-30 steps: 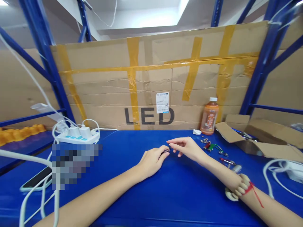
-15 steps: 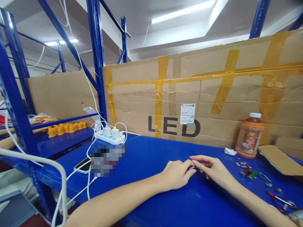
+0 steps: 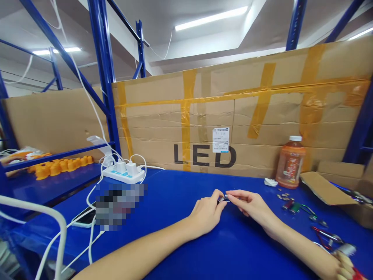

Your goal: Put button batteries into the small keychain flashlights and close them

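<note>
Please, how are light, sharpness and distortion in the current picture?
In the head view, the long ceiling tube glares white; in the head view, the bracelet at lower right looks smeared; in the head view, the tall blue post at left leans, probably lens distortion; in the head view, the shiny piece in the left hand is too small to identify.

Your left hand [image 3: 205,214] hides most of a small metal piece [image 3: 220,199]; too little shows to name it. The bottom edge cuts off your bracelet [image 3: 345,266], the right edge the box [image 3: 329,189]. A pixelated patch [image 3: 121,206] masks whatever lies beside the phone [image 3: 89,218]. Tiny metal bits [image 3: 284,197] are too small to identify.
</note>
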Available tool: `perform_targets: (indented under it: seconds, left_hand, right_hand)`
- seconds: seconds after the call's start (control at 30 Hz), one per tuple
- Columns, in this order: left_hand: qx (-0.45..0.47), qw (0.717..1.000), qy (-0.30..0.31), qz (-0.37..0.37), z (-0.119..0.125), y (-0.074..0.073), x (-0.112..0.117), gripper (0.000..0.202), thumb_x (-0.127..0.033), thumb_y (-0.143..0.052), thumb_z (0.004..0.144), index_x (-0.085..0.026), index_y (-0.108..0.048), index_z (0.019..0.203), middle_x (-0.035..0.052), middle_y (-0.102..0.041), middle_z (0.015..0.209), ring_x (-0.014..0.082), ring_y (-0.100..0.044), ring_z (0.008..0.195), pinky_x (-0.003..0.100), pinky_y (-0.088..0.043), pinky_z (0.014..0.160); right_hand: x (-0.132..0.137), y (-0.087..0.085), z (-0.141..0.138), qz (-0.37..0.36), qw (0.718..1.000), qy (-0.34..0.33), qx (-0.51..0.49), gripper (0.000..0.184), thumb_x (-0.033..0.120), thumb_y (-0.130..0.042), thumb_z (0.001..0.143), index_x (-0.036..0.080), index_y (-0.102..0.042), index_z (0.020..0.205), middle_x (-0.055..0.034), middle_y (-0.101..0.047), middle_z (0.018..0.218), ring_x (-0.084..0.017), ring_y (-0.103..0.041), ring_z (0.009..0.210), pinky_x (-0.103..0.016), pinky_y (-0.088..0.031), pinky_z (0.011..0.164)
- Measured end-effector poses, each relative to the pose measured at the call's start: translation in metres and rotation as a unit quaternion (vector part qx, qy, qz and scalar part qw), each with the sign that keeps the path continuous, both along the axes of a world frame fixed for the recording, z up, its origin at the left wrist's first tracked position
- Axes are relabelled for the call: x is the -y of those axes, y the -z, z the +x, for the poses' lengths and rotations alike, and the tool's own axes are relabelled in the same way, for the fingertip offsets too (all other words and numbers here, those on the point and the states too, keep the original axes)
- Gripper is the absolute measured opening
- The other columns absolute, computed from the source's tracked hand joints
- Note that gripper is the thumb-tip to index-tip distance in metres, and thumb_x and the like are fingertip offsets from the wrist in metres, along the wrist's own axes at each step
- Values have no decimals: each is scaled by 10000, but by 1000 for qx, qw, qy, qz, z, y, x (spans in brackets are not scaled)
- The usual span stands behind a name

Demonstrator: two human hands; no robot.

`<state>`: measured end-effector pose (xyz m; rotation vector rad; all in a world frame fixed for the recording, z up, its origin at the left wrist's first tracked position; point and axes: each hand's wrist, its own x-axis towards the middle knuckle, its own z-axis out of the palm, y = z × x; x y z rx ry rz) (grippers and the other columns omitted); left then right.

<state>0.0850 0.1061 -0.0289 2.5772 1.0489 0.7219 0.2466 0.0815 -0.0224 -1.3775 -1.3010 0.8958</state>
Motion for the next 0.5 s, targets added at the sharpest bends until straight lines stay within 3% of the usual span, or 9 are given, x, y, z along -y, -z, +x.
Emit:
perform_targets:
  seconds: [0.13, 0.3, 0.5]
  left_hand:
    - [53, 998, 20, -16, 0, 2, -5, 163, -319, -322, 908, -259, -446, 995, -15, -634, 870, 176, -607, 771, 260, -426, 657]
    - [98, 994, 46, -22, 1, 4, -9, 173, -300, -324, 911, -222, -476, 943, 10, -610, 909, 158, -559, 828, 258, -416, 741]
    - [108, 990, 89, -10, 2, 4, -10, 196, -256, -316, 915, -211, -506, 924, 15, -600, 906, 161, -528, 845, 279, -404, 775]
  right_hand:
    - [0, -2, 1, 31, 999, -30, 7, 473, 501, -658, 538, 113, -683, 807, 48, -448, 417, -51, -322, 389, -202, -236, 385]
    - [-2, -4, 5, 91, 996, -13, 25, 344, 426, -658, 569, 128, -690, 739, -1, -577, 533, -55, -369, 414, -207, -288, 412]
    - [-3, 1, 10, 86, 995, -24, 44, 300, 407, -691, 567, 136, -693, 697, 7, -561, 502, -60, -381, 431, -207, -288, 424]
